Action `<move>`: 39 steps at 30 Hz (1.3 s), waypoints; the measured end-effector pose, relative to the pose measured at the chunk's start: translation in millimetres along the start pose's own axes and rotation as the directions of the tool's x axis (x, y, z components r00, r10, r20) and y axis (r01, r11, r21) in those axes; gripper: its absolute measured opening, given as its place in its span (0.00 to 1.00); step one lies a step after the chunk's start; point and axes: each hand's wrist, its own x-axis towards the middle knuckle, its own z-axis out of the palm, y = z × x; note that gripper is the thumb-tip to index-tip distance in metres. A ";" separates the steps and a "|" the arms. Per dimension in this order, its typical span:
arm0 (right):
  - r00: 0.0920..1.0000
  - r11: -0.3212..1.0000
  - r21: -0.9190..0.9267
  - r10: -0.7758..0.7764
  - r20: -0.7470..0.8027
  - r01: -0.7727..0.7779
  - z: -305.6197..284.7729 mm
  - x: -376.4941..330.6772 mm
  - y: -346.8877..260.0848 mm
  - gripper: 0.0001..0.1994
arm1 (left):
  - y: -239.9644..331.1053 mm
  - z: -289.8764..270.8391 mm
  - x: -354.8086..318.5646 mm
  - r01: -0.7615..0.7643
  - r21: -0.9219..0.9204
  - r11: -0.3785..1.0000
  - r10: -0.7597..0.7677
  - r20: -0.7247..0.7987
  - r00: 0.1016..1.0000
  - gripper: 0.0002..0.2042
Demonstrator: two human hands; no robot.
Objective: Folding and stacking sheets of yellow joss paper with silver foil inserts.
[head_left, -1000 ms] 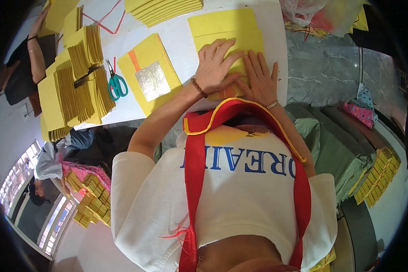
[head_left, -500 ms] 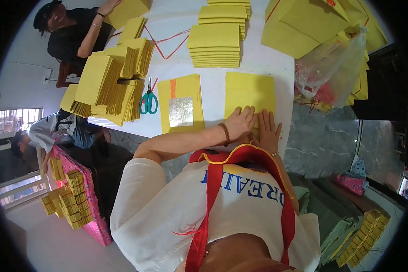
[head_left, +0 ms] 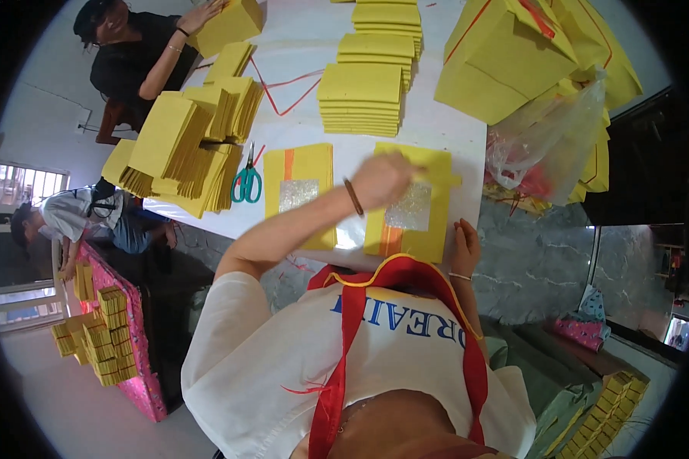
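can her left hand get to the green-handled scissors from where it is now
Probably yes: the left hand rests on the yellow paper sheet with the silver foil square, and only another flat yellow sheet lies between it and the green-handled scissors.

The white table [head_left: 467,134] is crowded along its far side and both ends. A neat stack of yellow sheets [head_left: 361,98] stands at mid-table, with a second stack [head_left: 381,46] behind it toward the far edge. Large yellow bundles [head_left: 505,57] and a clear plastic bag [head_left: 547,149] block the right end. Fanned piles of folded yellow paper [head_left: 184,153] fill the left end, with green-handled scissors [head_left: 247,182] just beside them. Loose red strings [head_left: 279,84] cross the bare strip between the left piles and the middle stacks. Near the front edge, two flat yellow sheets with foil squares [head_left: 299,187] lie side by side; a narrow bare gap runs between them. The left hand [head_left: 381,180] hangs over the right-hand sheet; the right hand [head_left: 464,246] sits at the front edge beside it.
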 end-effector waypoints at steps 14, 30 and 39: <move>0.997 0.984 -0.169 -0.060 -0.050 0.051 9.7 -2.7 21.6 0.09 | -185.3 -26.4 49.8 -0.006 0.487 0.873 0.006 0.002 1.000 0.16; 0.990 0.976 -0.192 -0.121 -0.077 0.104 16.8 -8.8 13.3 0.08 | -177.3 -35.9 35.6 -0.028 0.508 0.861 -0.050 0.139 0.989 0.19; 0.993 0.967 -0.243 -0.100 -0.066 0.082 15.3 -8.4 13.2 0.08 | -177.6 -14.4 24.7 0.020 0.519 0.854 -0.059 0.059 0.997 0.25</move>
